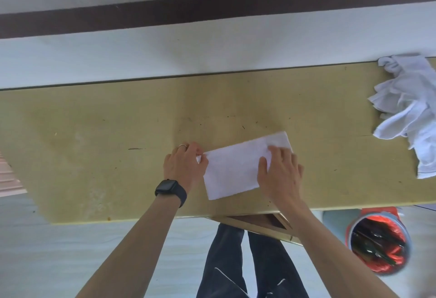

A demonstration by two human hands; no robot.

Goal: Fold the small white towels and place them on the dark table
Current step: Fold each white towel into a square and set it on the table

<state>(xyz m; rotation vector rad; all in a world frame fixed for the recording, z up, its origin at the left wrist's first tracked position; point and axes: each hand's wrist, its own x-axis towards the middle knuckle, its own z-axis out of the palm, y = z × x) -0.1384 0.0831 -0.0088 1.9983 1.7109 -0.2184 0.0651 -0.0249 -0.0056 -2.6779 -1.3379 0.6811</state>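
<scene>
A small white towel [236,168], folded into a rectangle, lies flat on the tan table [94,144] near its front edge. My left hand [184,165], with a ring and a dark watch on the wrist, pinches the towel's left corner. Fingers spread, my right hand [280,172] presses down on the towel's right part and covers it. At the table's right end sits a heap of unfolded white towels [405,111]. No dark table shows in this view.
A white wall with a dark stripe [212,5] runs behind the table. A bin with a red liner [377,243] stands on the floor at the lower right. My legs in dark trousers [250,262] are below the table's front edge.
</scene>
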